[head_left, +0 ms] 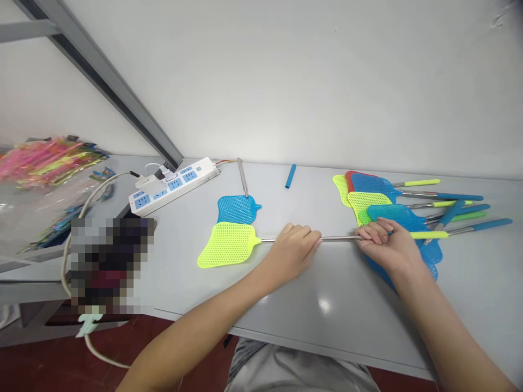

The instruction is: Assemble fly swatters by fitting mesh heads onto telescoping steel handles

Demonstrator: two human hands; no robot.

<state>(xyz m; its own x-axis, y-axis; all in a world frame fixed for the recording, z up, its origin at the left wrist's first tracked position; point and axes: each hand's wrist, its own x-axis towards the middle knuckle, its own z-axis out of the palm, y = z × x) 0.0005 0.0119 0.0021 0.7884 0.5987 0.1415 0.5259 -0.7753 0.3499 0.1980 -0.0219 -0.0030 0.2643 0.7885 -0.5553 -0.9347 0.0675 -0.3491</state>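
Note:
A yellow-green fly swatter (227, 245) with a thin metal telescopic rod lies across the table in front of me. My left hand (295, 246) is closed round the rod near the mesh head. Farther right, my right hand (382, 239) grips the rod beside its yellow handle, palm partly turned up. Just behind the yellow head lies a blue swatter head (236, 209) with no rod in it. A loose metal rod (243, 177) and a blue handle sleeve (290, 176) rest near the wall. Several swatters (370, 200) in blue, yellow, red and green are piled behind my right hand.
A white power strip (175, 186) with plugs and cables stands at the back left, by a grey metal frame post (122, 81). Bagged pink and yellow items (49, 160) lie on the far left. The table's front edge (286, 340) runs close to my lap.

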